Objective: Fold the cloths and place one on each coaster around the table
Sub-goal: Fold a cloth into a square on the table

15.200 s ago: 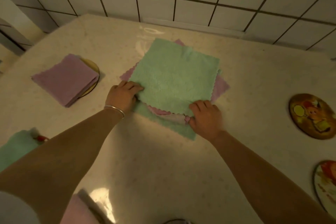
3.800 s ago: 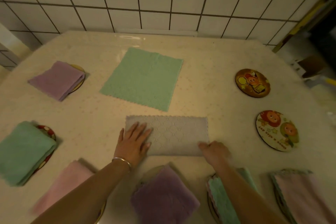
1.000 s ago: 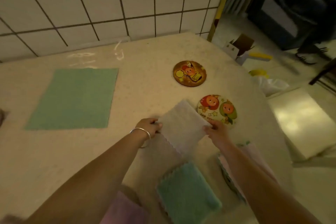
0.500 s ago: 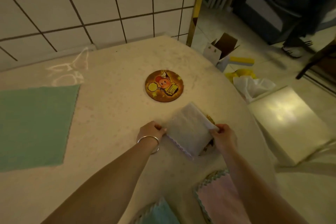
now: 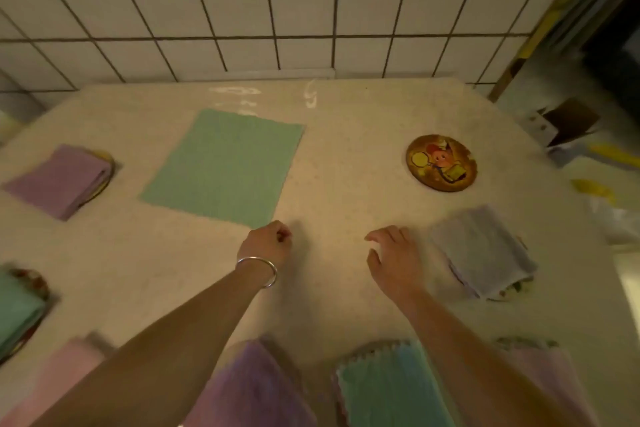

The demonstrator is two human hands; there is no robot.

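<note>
A folded grey cloth [image 5: 483,251] lies on a coaster at the right edge of the table, only a sliver of the coaster showing under it. One unfolded green cloth [image 5: 225,166] lies flat at the back middle. A bare cartoon coaster [image 5: 441,163] sits at the back right. My left hand [image 5: 266,244] hovers just below the green cloth's near corner, fingers curled, holding nothing. My right hand [image 5: 393,256] hangs relaxed over the table, left of the grey cloth, empty.
Folded cloths sit on coasters around the round table [image 5: 329,274]: purple [image 5: 60,180] at left, green [image 5: 17,312] further left, pink [image 5: 62,378], purple [image 5: 252,388], green [image 5: 388,388] and pink [image 5: 550,374] along the near edge. A tiled wall stands behind; boxes lie on the floor at right.
Both hands have let go of the folded grey cloth, which now rests on the right coaster. The hands moved left toward the table's middle and the view swung back left.
</note>
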